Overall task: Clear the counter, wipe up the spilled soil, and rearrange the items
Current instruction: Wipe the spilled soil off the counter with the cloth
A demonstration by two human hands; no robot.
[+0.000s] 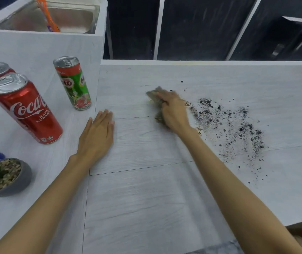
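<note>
A: We log a pale wood-grain counter [146, 198]. Dark panels [198, 28] stand behind it, and a raised sink [73, 17] is at far left.
B: Our left hand [97, 136] lies flat on the counter, fingers straight. Our right hand [174, 112], blurred, grips a rag [154, 94] pressed to the surface.
A: Soil [238, 125] lies scattered just right of that hand. A Milo can [73, 83], cola cans [27, 110] and a pot [9, 186] stand at left.

kitchen-like space, pale wood-grain counter [146, 189], steel sink [69, 17] set in a raised unit, drink cans [73, 83]
</note>
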